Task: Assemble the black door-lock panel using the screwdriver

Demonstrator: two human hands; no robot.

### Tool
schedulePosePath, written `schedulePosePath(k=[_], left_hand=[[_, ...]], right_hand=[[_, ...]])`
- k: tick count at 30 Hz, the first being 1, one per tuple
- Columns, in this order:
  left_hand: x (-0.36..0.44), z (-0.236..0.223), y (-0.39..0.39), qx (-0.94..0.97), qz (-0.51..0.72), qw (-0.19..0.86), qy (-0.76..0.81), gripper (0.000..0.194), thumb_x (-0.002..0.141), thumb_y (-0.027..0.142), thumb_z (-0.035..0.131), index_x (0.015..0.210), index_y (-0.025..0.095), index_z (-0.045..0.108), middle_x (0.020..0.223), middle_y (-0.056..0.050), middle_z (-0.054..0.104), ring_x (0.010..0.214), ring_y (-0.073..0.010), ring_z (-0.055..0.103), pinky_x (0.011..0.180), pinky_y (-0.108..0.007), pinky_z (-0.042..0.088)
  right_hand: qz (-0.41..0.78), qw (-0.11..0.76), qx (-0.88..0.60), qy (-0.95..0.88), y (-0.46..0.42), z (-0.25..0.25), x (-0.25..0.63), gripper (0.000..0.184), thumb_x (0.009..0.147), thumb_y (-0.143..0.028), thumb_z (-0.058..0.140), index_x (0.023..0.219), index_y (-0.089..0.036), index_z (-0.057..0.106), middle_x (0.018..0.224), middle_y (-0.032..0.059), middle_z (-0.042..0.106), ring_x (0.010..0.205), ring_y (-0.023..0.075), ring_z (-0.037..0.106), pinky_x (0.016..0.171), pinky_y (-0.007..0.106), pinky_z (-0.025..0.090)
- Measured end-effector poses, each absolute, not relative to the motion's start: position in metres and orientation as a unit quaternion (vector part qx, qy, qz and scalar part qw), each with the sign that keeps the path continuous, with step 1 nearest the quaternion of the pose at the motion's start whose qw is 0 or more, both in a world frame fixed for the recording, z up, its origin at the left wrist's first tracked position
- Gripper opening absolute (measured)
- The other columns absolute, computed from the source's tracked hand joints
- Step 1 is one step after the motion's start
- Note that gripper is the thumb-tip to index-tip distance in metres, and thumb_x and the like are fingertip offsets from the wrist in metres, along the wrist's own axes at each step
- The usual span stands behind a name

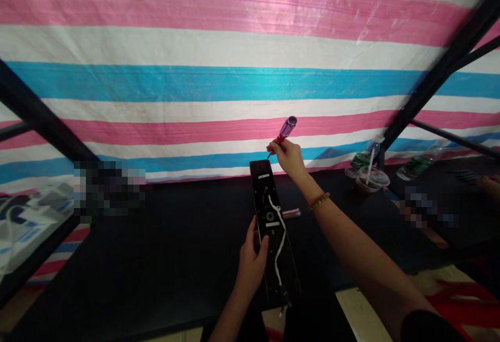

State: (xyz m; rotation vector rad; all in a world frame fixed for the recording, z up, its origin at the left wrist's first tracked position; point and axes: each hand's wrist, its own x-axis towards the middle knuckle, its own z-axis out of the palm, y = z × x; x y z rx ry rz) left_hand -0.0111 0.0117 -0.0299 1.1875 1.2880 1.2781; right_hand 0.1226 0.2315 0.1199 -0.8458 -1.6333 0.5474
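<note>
My right hand (pixel 288 157) is closed around a screwdriver (pixel 287 127) with a clear purple and red handle. Its handle end points up and its dark tip points down, just above the far end of a long black device panel (pixel 261 176). That panel has small white labels, screw holes and a round fitting. A white cable (pixel 282 232) runs along it towards me and hangs off the near end. With fingers and thumb on either side, my left hand (pixel 253 258) grips the panel's left edge. A small pink-and-white object (pixel 291 213) lies by the panel's right side.
The black table (pixel 175 248) spans the front. At the right stand a plastic cup (pixel 373 179) with a straw and a water bottle (pixel 359 160); another bottle (pixel 420 162) lies tilted beyond. White boxes and cables (pixel 35 222) sit at far left. A striped tarp (pixel 234 81) hangs behind black frame posts.
</note>
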Motion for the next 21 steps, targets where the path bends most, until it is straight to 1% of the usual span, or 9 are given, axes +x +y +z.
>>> schedulePosePath(k=[3,5,7,9,12,16,21], left_hand=[[-0.0110,-0.0289,0.0116,0.480,0.522,0.468,0.527,0.071,0.093,0.049,0.057,0.154,0.020,0.036,0.117,-0.010,0.073,0.105,-0.0237,0.071,0.092,-0.037,0.054],[-0.0110,-0.0290,0.0117,0.480,0.523,0.470,0.524,0.070,0.093,0.049,0.057,0.154,0.021,0.037,0.121,-0.011,0.072,0.107,-0.0238,0.070,0.094,-0.037,0.054],[-0.0111,-0.0300,0.0121,0.484,0.523,0.470,0.521,0.069,0.095,0.048,0.055,0.154,0.020,0.035,0.124,-0.011,0.071,0.111,-0.0234,0.069,0.097,-0.037,0.052],[-0.0112,-0.0314,0.0126,0.489,0.521,0.469,0.520,0.070,0.095,0.048,0.054,0.155,0.019,0.033,0.121,-0.011,0.071,0.112,-0.0232,0.068,0.098,-0.037,0.052],[-0.0109,-0.0320,0.0131,0.486,0.527,0.469,0.516,0.071,0.095,0.049,0.055,0.155,0.019,0.033,0.115,-0.011,0.073,0.107,-0.0233,0.070,0.095,-0.037,0.054],[-0.0106,-0.0290,0.0121,0.478,0.530,0.468,0.521,0.071,0.093,0.049,0.057,0.154,0.020,0.036,0.115,-0.010,0.073,0.103,-0.0234,0.071,0.091,-0.037,0.055],[-0.0112,-0.0275,0.0106,0.483,0.520,0.465,0.529,0.071,0.094,0.049,0.056,0.154,0.019,0.036,0.115,-0.011,0.073,0.104,-0.0234,0.070,0.090,-0.036,0.055]], right_hand=[[0.249,0.580,-0.352,-0.691,0.2306,0.1212,0.1211,0.025,0.091,-0.045,0.060,0.084,-0.021,0.064,0.078,0.0060,0.076,0.070,0.0218,0.074,0.069,0.035,0.062],[0.254,0.577,-0.350,-0.693,0.2311,0.1211,0.1202,0.026,0.090,-0.046,0.061,0.083,-0.020,0.064,0.077,0.0066,0.076,0.070,0.0223,0.074,0.068,0.036,0.062],[0.255,0.572,-0.356,-0.693,0.2313,0.1204,0.1198,0.028,0.090,-0.047,0.061,0.083,-0.020,0.064,0.076,0.0067,0.076,0.070,0.0225,0.074,0.069,0.036,0.062],[0.253,0.567,-0.363,-0.695,0.2311,0.1195,0.1199,0.029,0.090,-0.048,0.061,0.083,-0.020,0.064,0.076,0.0064,0.076,0.070,0.0222,0.074,0.069,0.036,0.062],[0.244,0.559,-0.369,-0.702,0.2305,0.1183,0.1208,0.028,0.092,-0.046,0.060,0.083,-0.021,0.065,0.076,0.0057,0.076,0.072,0.0219,0.075,0.071,0.035,0.062],[0.240,0.550,-0.367,-0.711,0.2306,0.1177,0.1223,0.025,0.093,-0.044,0.059,0.085,-0.021,0.065,0.078,0.0060,0.076,0.073,0.0219,0.075,0.071,0.035,0.061],[0.231,0.551,-0.374,-0.710,0.2297,0.1186,0.1223,0.025,0.093,-0.043,0.059,0.084,-0.021,0.065,0.076,0.0055,0.076,0.071,0.0214,0.075,0.070,0.034,0.061]])
